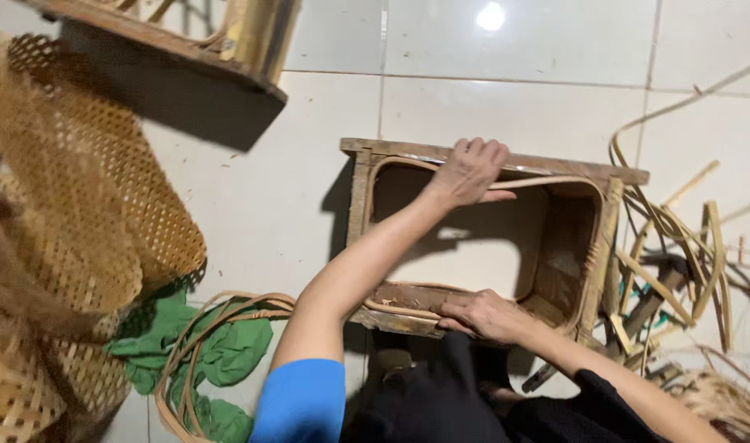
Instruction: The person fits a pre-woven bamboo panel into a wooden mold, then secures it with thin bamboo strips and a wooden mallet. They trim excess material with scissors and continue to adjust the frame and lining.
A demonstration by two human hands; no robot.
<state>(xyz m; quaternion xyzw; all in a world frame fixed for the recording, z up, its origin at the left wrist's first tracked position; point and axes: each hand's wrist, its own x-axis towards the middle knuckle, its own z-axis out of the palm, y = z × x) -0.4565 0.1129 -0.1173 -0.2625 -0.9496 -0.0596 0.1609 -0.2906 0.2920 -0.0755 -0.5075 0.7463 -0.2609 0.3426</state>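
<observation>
At the far left lay a woven mat, a golden open-lattice sheet draped over itself, with a tighter weave below it. Beside its lower edge a green cloth was bunched on the tiled floor, and a coil of thin cane loops lay across the cloth. Above, at the top left, the corner of another wooden piece cast a dark shadow on the tiles.

In the middle stood the frame, a rectangular wooden box open at the top, resting on the floor just in front of the person's knees. A cane strip ran around inside its rim. The left hand, on an arm in a blue sleeve, reached across the opening and clenched the far rail, fingers curled over its top edge and thumb pointing along the strip. The right hand lay on the near rail, fingers pressed flat on the strip there; whether it grasped the rail or only pressed on it could not be told.

To the right of the frame, touching its end, a tangle of loose cane lay on the tiles.
</observation>
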